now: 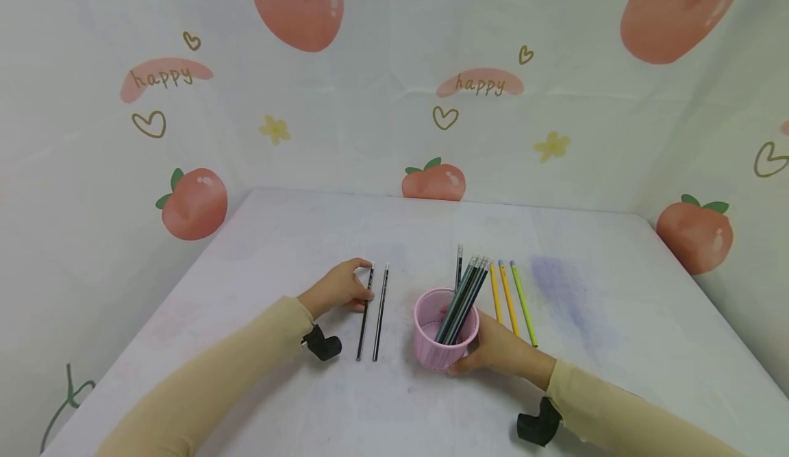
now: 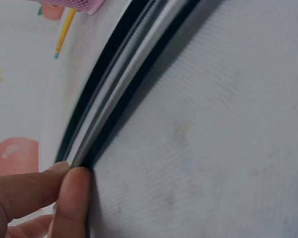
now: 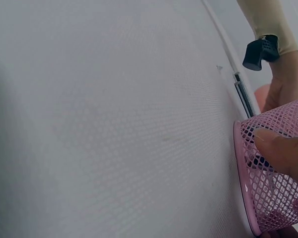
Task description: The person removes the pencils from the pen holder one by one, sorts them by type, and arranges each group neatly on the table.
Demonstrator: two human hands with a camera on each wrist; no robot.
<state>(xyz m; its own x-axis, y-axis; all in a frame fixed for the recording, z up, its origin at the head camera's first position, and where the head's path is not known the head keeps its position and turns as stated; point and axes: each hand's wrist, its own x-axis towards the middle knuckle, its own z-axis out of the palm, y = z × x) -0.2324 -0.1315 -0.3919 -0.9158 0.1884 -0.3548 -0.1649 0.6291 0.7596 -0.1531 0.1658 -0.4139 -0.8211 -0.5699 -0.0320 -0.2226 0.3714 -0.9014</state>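
Note:
On the table's left part, my left hand (image 1: 340,284) pinches a dark pencil (image 1: 365,327) between thumb and fingers near its far end. The pencil's near end lies at the table surface. Beside it, to the right, a second dark pencil (image 1: 380,313) lies roughly parallel. My right hand (image 1: 502,349) grips a pink mesh pencil cup (image 1: 434,357) from its right side, the thumb pressed on the mesh (image 3: 268,193) in the right wrist view. Several dark pencils (image 1: 462,303) lean inside the cup. One more dark pencil (image 1: 459,262) shows behind it; its lower part is hidden.
Right of the cup lie two yellow pencils (image 1: 509,299) and a light green pencil (image 1: 524,303), partly behind my right hand. A white cloth with printed fruit and hearts (image 1: 370,121) stands behind the white table (image 1: 296,224). Each wrist carries a black camera (image 1: 539,424).

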